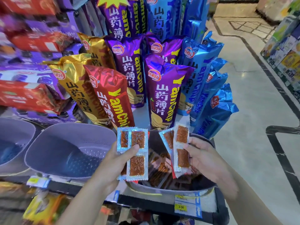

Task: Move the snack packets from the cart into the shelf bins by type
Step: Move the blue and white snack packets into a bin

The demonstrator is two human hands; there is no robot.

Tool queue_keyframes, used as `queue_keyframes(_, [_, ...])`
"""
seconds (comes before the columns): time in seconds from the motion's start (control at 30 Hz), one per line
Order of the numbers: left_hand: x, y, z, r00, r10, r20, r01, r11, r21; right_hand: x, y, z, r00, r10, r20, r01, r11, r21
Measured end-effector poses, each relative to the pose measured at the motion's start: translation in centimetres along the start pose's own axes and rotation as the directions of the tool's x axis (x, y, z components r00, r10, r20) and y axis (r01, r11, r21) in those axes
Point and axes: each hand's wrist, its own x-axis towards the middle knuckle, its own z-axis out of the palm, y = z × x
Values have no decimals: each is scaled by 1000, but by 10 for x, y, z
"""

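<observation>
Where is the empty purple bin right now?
Head view, lower left: the purple bin sits on the shelf, beside the left hand holding snack packets, left of the packet-filled grey bin.

My feed is bright and evenly lit, with soft shadow inside the purple bin [65,143]. Glare streaks the foil chip bags [164,88], and a pale glint sits on the polished floor [253,98]. The snack packets [138,140] at centre are sharp; the boxes [27,95] at the left edge smear with blur. The floor's dark lines bow toward the right edge.
</observation>
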Motion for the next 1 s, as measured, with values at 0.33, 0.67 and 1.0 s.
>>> queue_keyframes(0.33, [-59, -5, -60, 968, 108, -229, -132, 987, -95, 13, 11, 86, 979, -5, 203, 19, 997, -68])
queue_keyframes(0.67, [-167, -30, -212, 866, 164, -472, -266, 951, -158, 4, 73, 258, 910, 65, 410, 29, 975, -219])
queue_keyframes(1.0, [-305, -88, -371, 654, 58, -755, -339, 914, -224, -23, 183, 453, 741, 245, 625, -82, 957, -277])
